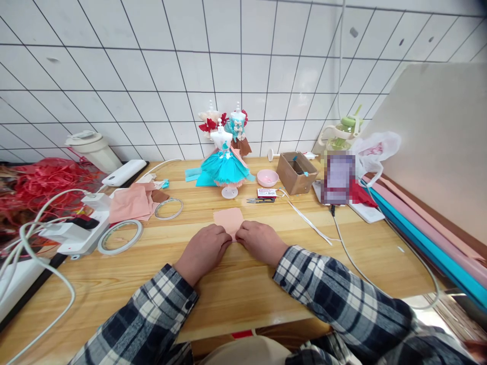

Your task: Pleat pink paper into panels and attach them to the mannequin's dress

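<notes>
- two near corners of your peach sheet [229, 218] on the table [243, 289] are hidden under your left hand [207, 249] and right hand [262, 242]
- fingers bunched together, tips tucked away, can't tell if they're pinching

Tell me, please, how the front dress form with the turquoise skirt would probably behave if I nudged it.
The front dress form would probably tip fairly easily, since it stands tall on a small round base. The turquoise skirt would likely give or crumple at a touch, as its pleated layers look thin and flare out past the base.
</notes>
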The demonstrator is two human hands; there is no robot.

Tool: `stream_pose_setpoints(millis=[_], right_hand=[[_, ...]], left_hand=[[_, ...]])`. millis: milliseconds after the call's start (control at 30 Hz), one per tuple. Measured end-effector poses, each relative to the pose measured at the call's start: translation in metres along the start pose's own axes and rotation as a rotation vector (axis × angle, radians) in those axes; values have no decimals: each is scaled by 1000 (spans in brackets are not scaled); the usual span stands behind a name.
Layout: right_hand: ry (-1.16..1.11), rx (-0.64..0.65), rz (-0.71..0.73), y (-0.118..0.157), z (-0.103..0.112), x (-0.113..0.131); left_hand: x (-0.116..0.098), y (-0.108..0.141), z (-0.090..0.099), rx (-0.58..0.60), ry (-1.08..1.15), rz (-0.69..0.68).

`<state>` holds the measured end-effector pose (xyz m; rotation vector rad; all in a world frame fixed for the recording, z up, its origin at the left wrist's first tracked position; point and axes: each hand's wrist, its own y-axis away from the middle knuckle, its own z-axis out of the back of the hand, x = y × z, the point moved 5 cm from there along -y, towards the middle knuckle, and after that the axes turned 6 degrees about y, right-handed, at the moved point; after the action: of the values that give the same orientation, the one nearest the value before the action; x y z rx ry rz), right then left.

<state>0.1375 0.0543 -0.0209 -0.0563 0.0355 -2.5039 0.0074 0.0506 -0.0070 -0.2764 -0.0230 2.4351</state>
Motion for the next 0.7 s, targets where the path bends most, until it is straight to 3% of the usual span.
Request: stream_pose_setpoints(millis=[400, 567, 700], right_hand=[[-4, 8, -5, -1, -1, -2], [-21, 44, -13, 0, -1, -5], [-29, 24, -31, -1, -2, -8]], left_hand=[[1, 2, -3, 12, -11, 36], [-2, 1, 3, -41, -32, 5], [-1, 2, 0, 5, 2, 26]])
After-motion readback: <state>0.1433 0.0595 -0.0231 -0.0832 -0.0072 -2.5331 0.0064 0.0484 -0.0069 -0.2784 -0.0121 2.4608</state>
